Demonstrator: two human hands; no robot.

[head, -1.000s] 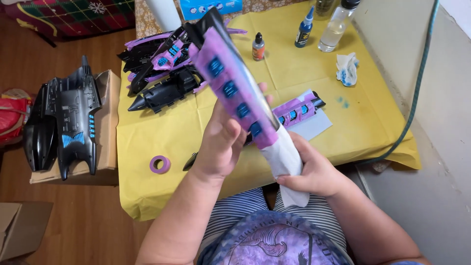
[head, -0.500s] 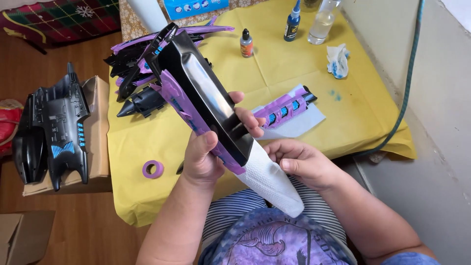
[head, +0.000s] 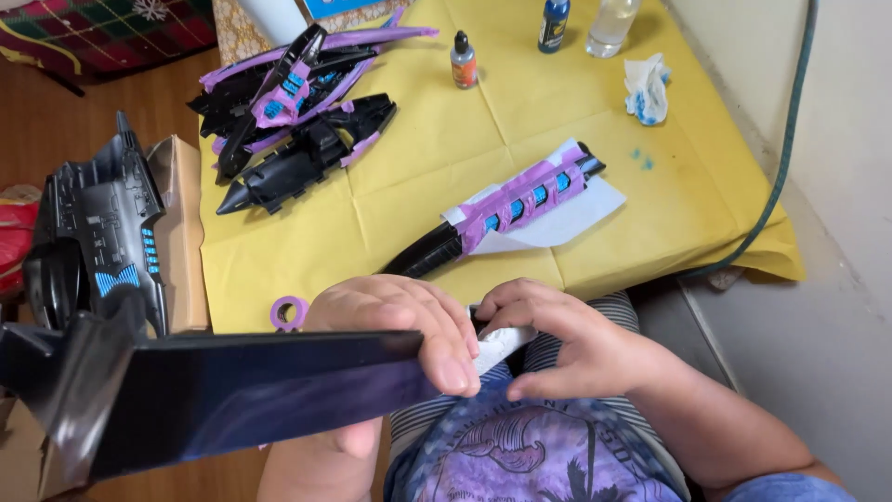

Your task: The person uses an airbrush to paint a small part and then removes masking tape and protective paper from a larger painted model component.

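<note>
A small dropper bottle (head: 463,59) with a black cap and an orange-and-white label stood near the far edge of the yellow table cover (head: 418,214). A dark blue bottle (head: 553,23) was placed to its right, beside a clear bottle (head: 613,26). A brown cardboard box (head: 177,232) was positioned at the table's left edge, under a black part (head: 98,232).

Both hands (head: 483,335) grip a long black model part (head: 214,390); white tip pinched.
</note>
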